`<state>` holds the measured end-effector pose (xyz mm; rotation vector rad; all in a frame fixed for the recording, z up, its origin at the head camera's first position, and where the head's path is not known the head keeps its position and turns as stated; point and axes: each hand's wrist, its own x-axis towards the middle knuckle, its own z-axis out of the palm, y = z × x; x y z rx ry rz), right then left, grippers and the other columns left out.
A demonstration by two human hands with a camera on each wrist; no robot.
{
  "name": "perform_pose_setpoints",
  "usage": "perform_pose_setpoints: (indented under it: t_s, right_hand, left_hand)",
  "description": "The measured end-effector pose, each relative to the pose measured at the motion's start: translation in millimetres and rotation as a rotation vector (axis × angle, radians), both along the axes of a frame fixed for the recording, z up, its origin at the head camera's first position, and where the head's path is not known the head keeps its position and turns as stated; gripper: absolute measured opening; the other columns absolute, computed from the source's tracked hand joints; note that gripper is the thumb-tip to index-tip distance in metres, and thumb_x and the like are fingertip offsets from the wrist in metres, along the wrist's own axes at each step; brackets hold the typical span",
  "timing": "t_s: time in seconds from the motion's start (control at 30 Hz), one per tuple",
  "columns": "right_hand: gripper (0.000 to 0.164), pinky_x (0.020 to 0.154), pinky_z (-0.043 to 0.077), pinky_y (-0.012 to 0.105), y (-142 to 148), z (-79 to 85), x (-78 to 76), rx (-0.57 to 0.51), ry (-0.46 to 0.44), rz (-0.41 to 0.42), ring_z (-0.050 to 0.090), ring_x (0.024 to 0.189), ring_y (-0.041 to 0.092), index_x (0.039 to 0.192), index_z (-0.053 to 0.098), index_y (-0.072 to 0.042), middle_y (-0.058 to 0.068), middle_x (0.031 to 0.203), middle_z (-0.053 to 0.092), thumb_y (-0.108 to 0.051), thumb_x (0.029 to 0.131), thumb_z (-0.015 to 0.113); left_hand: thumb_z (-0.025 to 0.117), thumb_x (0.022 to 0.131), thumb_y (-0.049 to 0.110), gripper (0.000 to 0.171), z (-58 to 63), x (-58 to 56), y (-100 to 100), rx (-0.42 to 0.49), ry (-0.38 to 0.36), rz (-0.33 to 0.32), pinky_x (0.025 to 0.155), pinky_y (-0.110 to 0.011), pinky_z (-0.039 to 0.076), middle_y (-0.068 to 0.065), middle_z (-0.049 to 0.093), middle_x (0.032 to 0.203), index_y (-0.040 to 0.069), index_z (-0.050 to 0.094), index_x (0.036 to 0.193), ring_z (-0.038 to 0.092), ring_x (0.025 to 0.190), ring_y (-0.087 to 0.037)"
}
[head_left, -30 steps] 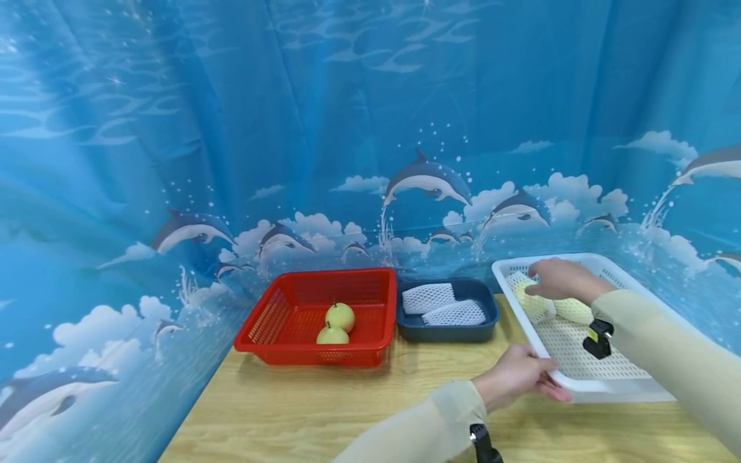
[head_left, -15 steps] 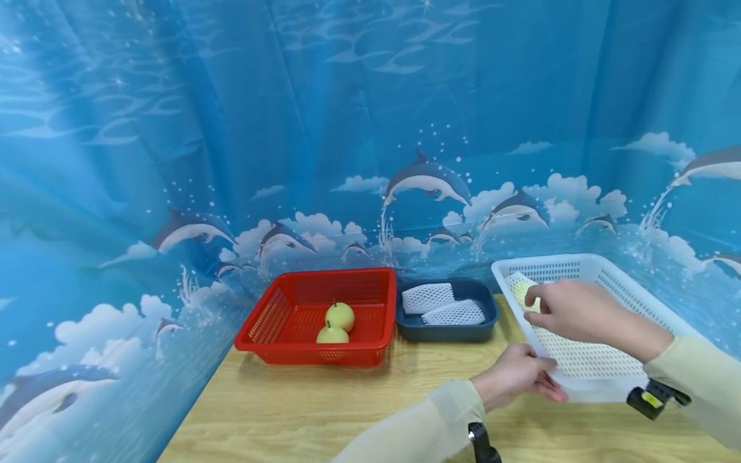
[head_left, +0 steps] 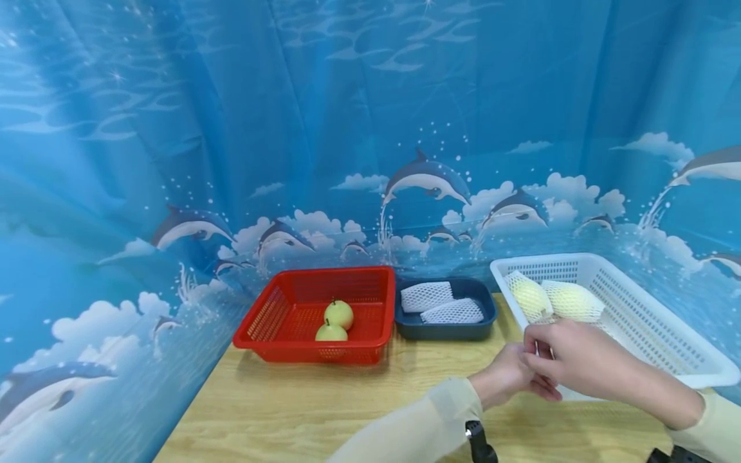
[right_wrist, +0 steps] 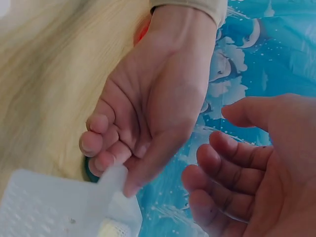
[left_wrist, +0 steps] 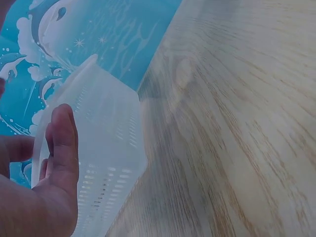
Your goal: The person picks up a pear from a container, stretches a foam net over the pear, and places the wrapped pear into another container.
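While the left-hand grip [head_left: 505, 377] pinches the rim near the front left corner of a white, rectangular, perforated plastic basket [head_left: 657, 315], the right-hand grip [head_left: 585, 357] hangs just beside it, fingers loosely curled, thumb apart, holding nothing. Basket location: right side of the pale, wood-grained desk [head_left: 278, 411]. Contents, towards its far left: two pale yellow rounded fruits [head_left: 573, 302] in white foam netting, side by side.

Next leftward: one dark blue, rectangular, round-cornered tray [head_left: 446, 332]; contents, two white foam-net sleeves [head_left: 453, 312]. Further left, just beside the tray: one red, rectangular, slotted plastic basket [head_left: 301, 353]; contents, two round yellow-green fruits [head_left: 338, 315] with stems. Backdrop: blue cloth [head_left: 347, 116], printed with grey dolphins and white clouds.
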<state>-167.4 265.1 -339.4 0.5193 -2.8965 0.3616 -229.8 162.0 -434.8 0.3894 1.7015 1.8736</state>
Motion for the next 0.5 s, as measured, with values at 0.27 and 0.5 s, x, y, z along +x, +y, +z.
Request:
perform_pose_setpoints:
  t_s: [0.27,0.5]
  right_hand:
    - [0.02,0.05,0.035,0.02,-0.5,-15.9,7.1,-0.099,-0.012,0.102,0.039,0.053,-0.005,0.078,0.058,-0.034,-0.024,0.063,0.049,-0.036,0.095,0.068]
    - [0.021,0.05,0.033,0.02,-0.8,-29.7,7.7,-0.136,-0.05,0.115,0.038,0.053,-0.005,0.077,0.057,-0.035,-0.023,0.062,0.048,-0.034,0.094,0.069]
  left_hand:
    - [0.055,0.091,-0.005,0.018,-5.3,-2.0,-16.1,-0.046,0.072,0.005,0.057,-0.033,0.06,-0.017,0.069,0.069,0.004,0.067,0.08,0.067,0.085,-0.057]
    - [0.06,0.096,0.018,0.013,-3.5,-1.2,-38.8,-0.133,0.131,0.042,0.052,-0.03,0.057,-0.011,0.068,0.065,0.011,0.061,0.086,0.069,0.058,-0.034]
